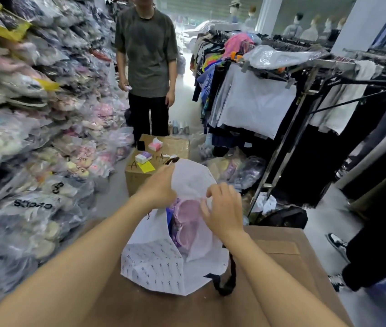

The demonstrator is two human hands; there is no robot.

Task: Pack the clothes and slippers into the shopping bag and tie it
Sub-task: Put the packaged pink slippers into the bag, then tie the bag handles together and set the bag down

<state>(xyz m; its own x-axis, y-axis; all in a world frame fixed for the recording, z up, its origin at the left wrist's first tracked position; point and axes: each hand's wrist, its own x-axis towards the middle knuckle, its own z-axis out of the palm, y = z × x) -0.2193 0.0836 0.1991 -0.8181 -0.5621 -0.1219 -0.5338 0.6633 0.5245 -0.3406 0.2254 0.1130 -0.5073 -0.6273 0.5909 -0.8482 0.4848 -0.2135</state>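
A white shopping bag with small black print stands on a brown cardboard box in front of me. Its mouth gapes, and purple-pink slippers in clear wrap show inside beside a strip of blue cloth. My left hand grips the bag's far left edge and holds it up. My right hand pinches the bag's right edge with thumb and fingers. A black handle of the bag hangs down at its right side.
A person in a grey shirt stands beyond a second cardboard box holding a phone, tissue packs and a yellow note. Stacks of bagged slippers fill the left. Clothes racks stand at the right.
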